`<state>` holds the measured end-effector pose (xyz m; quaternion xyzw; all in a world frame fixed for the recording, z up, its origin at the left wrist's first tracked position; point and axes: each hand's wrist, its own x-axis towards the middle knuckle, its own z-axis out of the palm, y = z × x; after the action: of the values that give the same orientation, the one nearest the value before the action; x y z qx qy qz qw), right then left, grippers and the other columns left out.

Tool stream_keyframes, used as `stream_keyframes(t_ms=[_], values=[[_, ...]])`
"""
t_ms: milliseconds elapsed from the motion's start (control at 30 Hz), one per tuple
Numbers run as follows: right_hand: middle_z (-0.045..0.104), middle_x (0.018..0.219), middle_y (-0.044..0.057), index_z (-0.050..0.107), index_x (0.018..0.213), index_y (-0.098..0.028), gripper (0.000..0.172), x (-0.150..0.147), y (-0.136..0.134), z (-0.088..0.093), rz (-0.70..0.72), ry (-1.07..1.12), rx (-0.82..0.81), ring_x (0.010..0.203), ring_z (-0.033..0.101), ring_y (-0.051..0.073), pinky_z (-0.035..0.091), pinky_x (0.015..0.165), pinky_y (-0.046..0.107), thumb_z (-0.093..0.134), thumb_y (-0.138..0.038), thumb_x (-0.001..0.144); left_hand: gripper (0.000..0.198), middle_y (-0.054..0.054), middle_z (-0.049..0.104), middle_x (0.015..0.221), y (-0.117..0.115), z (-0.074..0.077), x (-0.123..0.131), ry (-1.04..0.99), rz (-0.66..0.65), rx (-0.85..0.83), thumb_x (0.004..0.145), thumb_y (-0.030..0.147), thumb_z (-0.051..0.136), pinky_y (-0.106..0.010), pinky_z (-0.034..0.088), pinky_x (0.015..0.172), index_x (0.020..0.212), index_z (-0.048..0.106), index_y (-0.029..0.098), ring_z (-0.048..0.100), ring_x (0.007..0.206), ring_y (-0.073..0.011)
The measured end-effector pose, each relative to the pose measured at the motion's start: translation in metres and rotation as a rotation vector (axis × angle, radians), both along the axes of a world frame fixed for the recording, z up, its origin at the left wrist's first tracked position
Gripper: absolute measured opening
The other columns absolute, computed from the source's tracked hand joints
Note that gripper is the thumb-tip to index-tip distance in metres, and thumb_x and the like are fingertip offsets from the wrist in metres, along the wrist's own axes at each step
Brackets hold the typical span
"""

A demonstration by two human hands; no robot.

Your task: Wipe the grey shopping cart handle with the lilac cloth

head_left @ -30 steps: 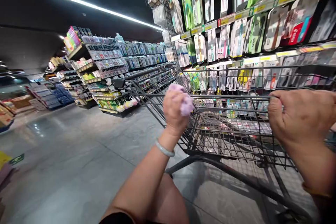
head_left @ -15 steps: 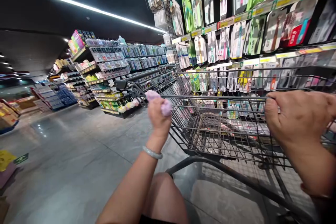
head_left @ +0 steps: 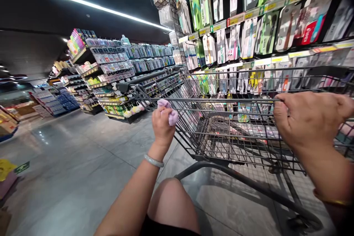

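My left hand [head_left: 161, 124] is closed in a fist around a crumpled lilac cloth [head_left: 173, 117], which sticks out at both sides of the fingers. It is beside the left end of a dark wire shopping cart [head_left: 226, 100]; whether it touches the cart I cannot tell. A pale bangle [head_left: 154, 160] circles that wrist. Over the cart's near top rim, at the right, my right hand [head_left: 312, 120] is wrapped with its knuckles up; the fingertips are hidden. Through the mesh, the bottom of the basket shows bare wire.
Right behind the cart stands a tall shelf of packaged toothbrushes [head_left: 267, 37] with price strips. Further left are stocked shelves [head_left: 110, 66] across a grey tiled floor [head_left: 83, 162]. A yellow and pink box [head_left: 7, 177] is at the left edge. My bent knee [head_left: 173, 199] is below the cart.
My left hand has moved a little left and down with the cloth. The cart and my right hand appear slightly further left, and the shelves have shifted slightly in view.
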<state>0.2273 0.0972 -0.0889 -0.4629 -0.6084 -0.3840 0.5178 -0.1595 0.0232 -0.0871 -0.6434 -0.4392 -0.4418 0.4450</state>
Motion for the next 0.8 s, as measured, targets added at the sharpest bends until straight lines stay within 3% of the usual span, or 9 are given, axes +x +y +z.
stream_keyframes(t_ms=[200,300,400,467,533,700,800], values=[[0.066,0.077,0.004,0.067,0.093,-0.026,0.038,-0.001,-0.001,0.001,-0.003,-0.008,-0.012,0.085,0.052,0.024,0.022,0.093,0.04,0.035,-0.045,0.093,0.008,-0.004,0.067,0.095,-0.026,-0.056,0.039,0.24,-0.067,-0.288,0.089,0.017,0.061,-0.035,0.046,0.078,0.093,0.063,0.023,0.058,0.087,-0.0187],[0.066,0.078,0.004,0.068,0.094,-0.025,0.04,-0.001,-0.002,0.001,-0.004,0.003,-0.028,0.087,0.052,0.024,0.022,0.095,0.039,0.034,-0.046,0.094,0.006,-0.001,0.068,0.101,-0.03,-0.049,0.033,0.342,-0.126,-0.343,0.09,0.022,0.064,-0.035,0.047,0.082,0.093,0.064,0.027,0.06,0.089,-0.0175],[0.067,0.08,0.005,0.069,0.096,-0.025,0.04,-0.002,-0.005,0.002,-0.008,0.019,-0.068,0.089,0.051,0.025,0.022,0.096,0.039,0.034,-0.046,0.094,0.012,-0.006,0.065,0.105,-0.018,-0.02,0.016,0.229,-0.101,-0.265,0.089,0.026,0.065,-0.041,0.047,0.082,0.1,0.062,0.026,0.059,0.095,-0.0237],[0.068,0.082,0.006,0.069,0.096,-0.025,0.04,-0.003,-0.008,0.003,-0.009,0.018,-0.098,0.091,0.051,0.025,0.022,0.097,0.039,0.035,-0.045,0.095,0.017,-0.009,0.062,0.106,-0.007,-0.01,0.014,0.123,-0.079,-0.213,0.089,0.025,0.063,-0.044,0.047,0.083,0.105,0.059,0.024,0.057,0.099,-0.0268],[0.068,0.083,0.006,0.07,0.097,-0.024,0.039,-0.004,-0.009,0.005,-0.007,0.012,-0.107,0.092,0.05,0.025,0.021,0.097,0.039,0.035,-0.044,0.096,0.017,-0.009,0.061,0.103,-0.002,-0.016,0.025,0.063,-0.064,-0.217,0.088,0.02,0.061,-0.043,0.047,0.083,0.105,0.059,0.023,0.057,0.098,-0.0265],[0.067,0.084,0.006,0.07,0.098,-0.025,0.04,-0.005,-0.011,0.006,0.0,0.023,-0.121,0.093,0.049,0.025,0.022,0.096,0.039,0.035,-0.043,0.097,0.012,-0.006,0.065,0.097,-0.015,-0.058,0.062,0.138,-0.072,-0.364,0.087,0.016,0.063,-0.036,0.044,0.076,0.097,0.063,0.022,0.058,0.09,-0.0215],[0.067,0.085,0.007,0.07,0.097,-0.024,0.041,-0.005,-0.011,0.007,-0.006,0.035,-0.135,0.093,0.048,0.025,0.022,0.096,0.04,0.034,-0.043,0.097,0.014,-0.005,0.067,0.1,-0.024,-0.054,0.064,0.202,-0.097,-0.413,0.086,0.017,0.064,-0.034,0.044,0.079,0.099,0.065,0.024,0.058,0.091,-0.02]])
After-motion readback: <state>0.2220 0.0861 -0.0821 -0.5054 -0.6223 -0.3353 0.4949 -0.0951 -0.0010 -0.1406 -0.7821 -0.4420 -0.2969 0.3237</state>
